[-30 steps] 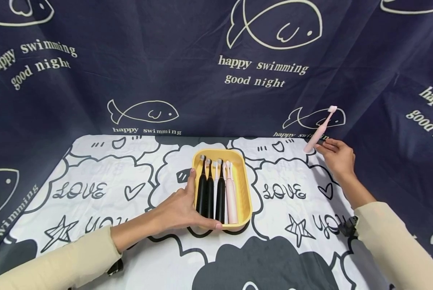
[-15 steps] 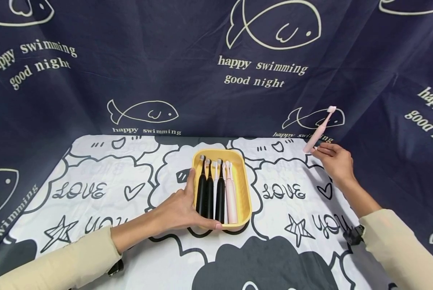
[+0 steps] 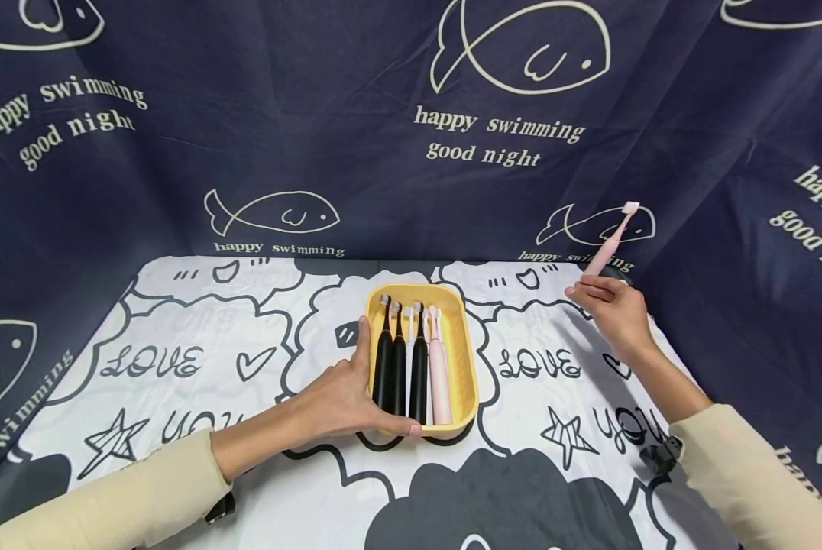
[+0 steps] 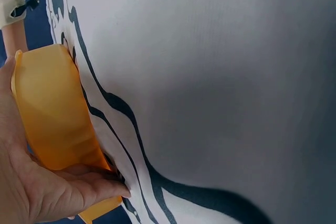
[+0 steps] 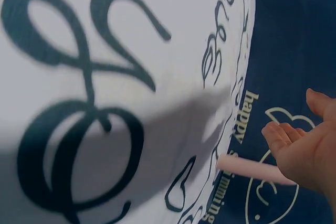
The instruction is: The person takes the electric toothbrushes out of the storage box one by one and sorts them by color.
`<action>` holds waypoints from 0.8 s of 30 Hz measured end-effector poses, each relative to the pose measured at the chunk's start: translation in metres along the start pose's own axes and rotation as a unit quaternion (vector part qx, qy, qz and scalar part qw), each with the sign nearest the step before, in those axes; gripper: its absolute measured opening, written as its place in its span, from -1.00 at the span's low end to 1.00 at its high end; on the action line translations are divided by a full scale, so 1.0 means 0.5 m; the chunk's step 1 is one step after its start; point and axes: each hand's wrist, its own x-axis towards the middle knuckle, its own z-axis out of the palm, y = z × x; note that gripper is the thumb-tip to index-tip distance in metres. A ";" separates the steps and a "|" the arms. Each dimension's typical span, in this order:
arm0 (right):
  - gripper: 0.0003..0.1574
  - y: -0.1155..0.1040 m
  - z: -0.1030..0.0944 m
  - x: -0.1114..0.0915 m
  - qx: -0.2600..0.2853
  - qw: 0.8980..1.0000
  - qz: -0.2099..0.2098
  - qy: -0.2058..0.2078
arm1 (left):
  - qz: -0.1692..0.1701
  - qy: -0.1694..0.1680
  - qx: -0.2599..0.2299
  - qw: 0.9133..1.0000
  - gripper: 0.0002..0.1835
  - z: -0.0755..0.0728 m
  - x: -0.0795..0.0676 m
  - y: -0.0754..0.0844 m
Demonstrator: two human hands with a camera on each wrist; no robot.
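A yellow tray [image 3: 467,359] sits mid-table with black electric toothbrushes [image 3: 419,374] and pale pink ones [image 3: 439,382] lying side by side in it, heads toward the back. My left hand [image 3: 338,397] grips its near left corner, thumb along the front rim. The left wrist view shows that hand [image 4: 42,182] against the tray's outer wall [image 4: 63,108]. Farther right, a pink electric toothbrush [image 3: 610,243] stands tilted at the table's back, head up. My right hand [image 3: 610,309] is in front of its lower handle, which is hidden; the right wrist view shows the fingers loosely bent, apart from the handle [image 5: 252,170].
A white cloth [image 3: 260,336] with black drawings and lettering covers the table. Dark blue fabric [image 3: 356,114] printed with fish hangs close behind the table's back edge and along both sides.
My right hand has come off the pink toothbrush's side and shifted left and slightly toward me. The toothbrush stays almost where it was. The left hand and tray have not moved.
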 end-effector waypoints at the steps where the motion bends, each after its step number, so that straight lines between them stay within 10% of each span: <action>1: -0.27 -0.003 0.004 -0.002 0.004 1.000 -0.002 -0.004 | 0.000 0.000 -0.001 1.000 1.05 0.000 0.000 0.000; 24: -0.27 -0.094 0.106 -0.070 0.075 0.992 -0.031 -0.095 | 0.004 -0.006 -0.009 1.000 0.95 -0.002 -0.006 -0.005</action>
